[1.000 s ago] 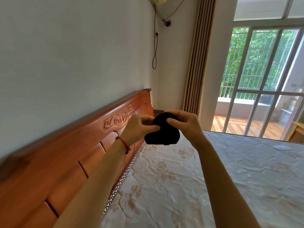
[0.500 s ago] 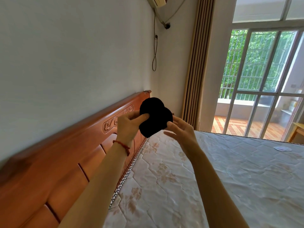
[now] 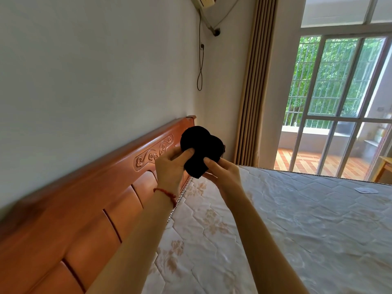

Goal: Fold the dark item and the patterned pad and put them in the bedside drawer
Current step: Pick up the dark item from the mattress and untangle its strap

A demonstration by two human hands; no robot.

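Note:
The dark item [image 3: 201,148] is a small black piece with two rounded lobes, held up in the air in front of the headboard. My left hand [image 3: 170,164] pinches its left side with the thumb pressed on the front. My right hand [image 3: 222,171] holds its lower right edge, thumb on top and fingers underneath. A small pale patterned piece [image 3: 217,189] lies flat on the mattress at the far right; I cannot tell if it is the patterned pad. No bedside drawer shows in the head view.
The quilted mattress [image 3: 275,219] fills the lower right. The carved wooden headboard [image 3: 95,198] runs along the left wall. Beige curtains [image 3: 252,92] hang beside a barred glass balcony door [image 3: 339,102]. A wooden table corner [image 3: 384,166] shows at far right.
The dark item was raised from just above the mattress to headboard height and opened into two lobes. My right hand briefly let go and now holds its lower edge again.

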